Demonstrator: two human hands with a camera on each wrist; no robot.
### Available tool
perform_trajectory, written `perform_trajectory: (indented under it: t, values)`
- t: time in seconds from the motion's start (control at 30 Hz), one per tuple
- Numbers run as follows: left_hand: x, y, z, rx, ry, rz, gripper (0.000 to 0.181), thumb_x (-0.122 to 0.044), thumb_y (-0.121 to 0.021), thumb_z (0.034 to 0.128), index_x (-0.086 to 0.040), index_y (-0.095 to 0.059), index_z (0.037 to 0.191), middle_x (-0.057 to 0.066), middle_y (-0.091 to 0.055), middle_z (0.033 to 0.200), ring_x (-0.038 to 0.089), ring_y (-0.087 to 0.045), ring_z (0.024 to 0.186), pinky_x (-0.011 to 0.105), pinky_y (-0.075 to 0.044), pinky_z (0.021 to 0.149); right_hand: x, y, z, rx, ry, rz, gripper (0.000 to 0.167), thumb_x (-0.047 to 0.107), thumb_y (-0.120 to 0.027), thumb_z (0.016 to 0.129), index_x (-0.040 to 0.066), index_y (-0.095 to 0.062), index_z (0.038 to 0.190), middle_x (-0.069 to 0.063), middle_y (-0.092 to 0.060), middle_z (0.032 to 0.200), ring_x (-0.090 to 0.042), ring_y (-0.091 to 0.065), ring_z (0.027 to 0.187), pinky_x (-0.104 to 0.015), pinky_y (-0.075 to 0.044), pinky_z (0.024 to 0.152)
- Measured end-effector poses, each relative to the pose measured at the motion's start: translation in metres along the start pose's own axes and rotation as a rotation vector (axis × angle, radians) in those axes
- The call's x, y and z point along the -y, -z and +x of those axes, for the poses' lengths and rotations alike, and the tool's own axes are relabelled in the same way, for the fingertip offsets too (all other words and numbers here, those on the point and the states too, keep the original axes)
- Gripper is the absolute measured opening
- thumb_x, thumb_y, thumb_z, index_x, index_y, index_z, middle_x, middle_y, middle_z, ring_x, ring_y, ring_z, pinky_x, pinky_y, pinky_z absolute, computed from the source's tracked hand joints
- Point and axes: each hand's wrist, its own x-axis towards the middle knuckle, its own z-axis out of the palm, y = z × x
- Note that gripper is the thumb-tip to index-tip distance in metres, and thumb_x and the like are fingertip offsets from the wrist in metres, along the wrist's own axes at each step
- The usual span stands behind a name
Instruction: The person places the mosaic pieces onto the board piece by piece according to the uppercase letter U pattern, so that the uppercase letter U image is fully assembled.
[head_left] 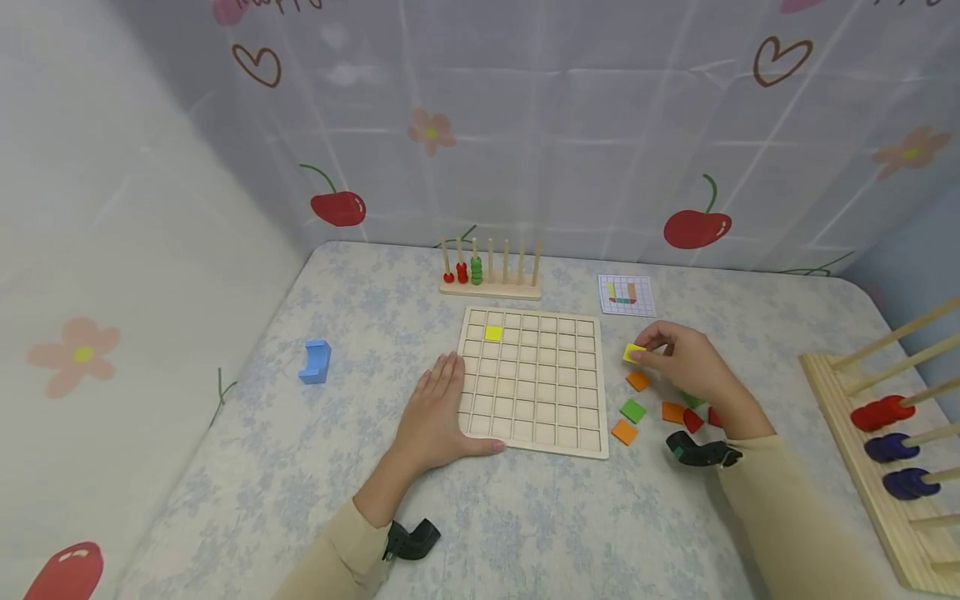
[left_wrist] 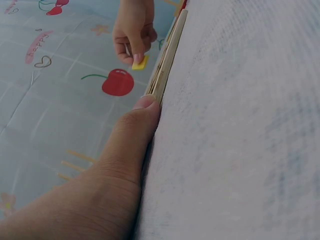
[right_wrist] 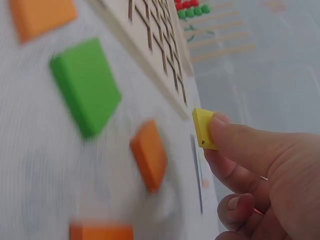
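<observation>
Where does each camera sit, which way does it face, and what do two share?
Head: on the head, facing forward and down at the grid board; left hand, right hand and sleeves show.
Left wrist: on that wrist, looking along the board's edge toward the patterned backdrop; both hands show.
Right wrist: on that wrist, facing the pinched yellow tile and loose tiles; only the right hand shows.
Shared: both wrist views catch the right hand, yellow tile and board.

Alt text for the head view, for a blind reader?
A person's right hand pinches a yellow tile beside a wooden grid board, while the left hand spans the board's near-left corner. Another yellow tile sits in the grid; orange, green and red pieces lie near the right hand.
</observation>
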Motion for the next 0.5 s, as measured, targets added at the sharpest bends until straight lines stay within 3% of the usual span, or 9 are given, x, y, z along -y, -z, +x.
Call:
perform_trajectory:
  t: [0.5]
  values:
    - [0.0,0.002,0.0,0.012,0.003,-0.01,0.142,-0.087,-0.066,0.0615,-0.003,-0.006,0.159,0.012,-0.006,0.168,0.024,-0.002,0.156,0.045,-0.01,0.127,0.056,-0.045,0.038,0.057,0.085,0.142,0.019,0.026,-0.071,0.093,0.011,-0.065,0.102,-0.008,-0.066,0.099,-0.023,-0.054,0.076,-0.032,-0.046,0.065]
